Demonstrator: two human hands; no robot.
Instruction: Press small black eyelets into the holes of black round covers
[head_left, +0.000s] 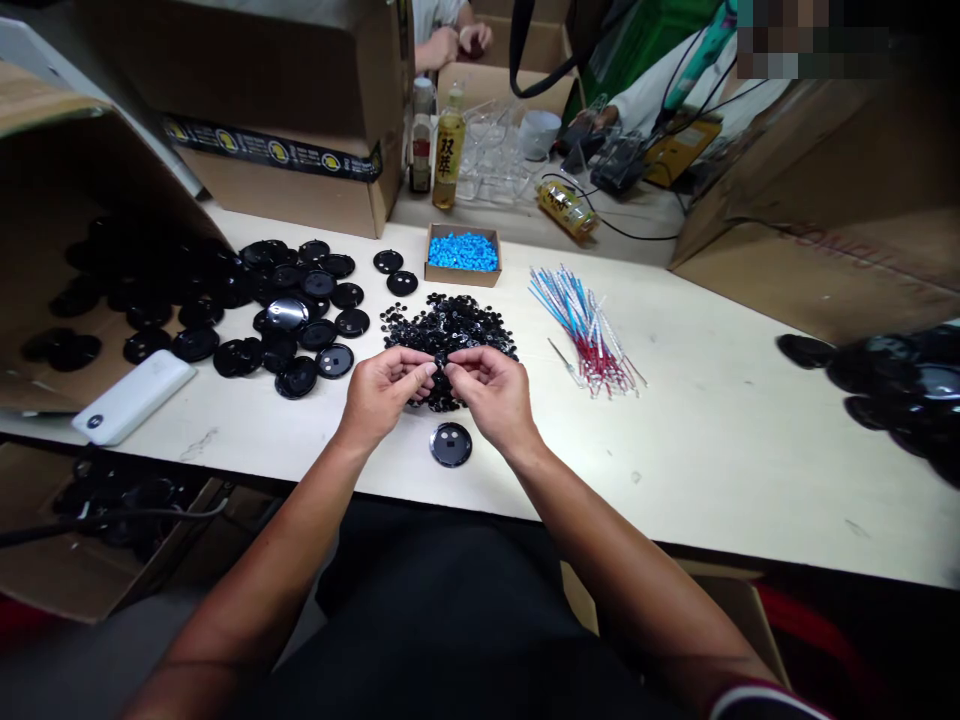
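My left hand (386,393) and my right hand (491,393) meet over a pile of small black plastic parts (457,325), thumb and fingertips of each pinched together. Whatever sits between the fingertips is too small and dark to make out against the pile. Just in front of my hands, a single round black plastic disc (451,444) with two pale spots and a dark square lies flat on the table. Behind the pile stands a small cardboard box (463,277) of bright blue pieces. To the right lies a bundle of thin wires (589,335), blue, white and red.
Many black discs (296,375) spill from a box at left, beside a white power bank (135,397). More black discs (937,380) lie far right. Large cartons (300,110) and drink bottles (450,150) stand behind. A co-worker's hands (454,45) show at the back.
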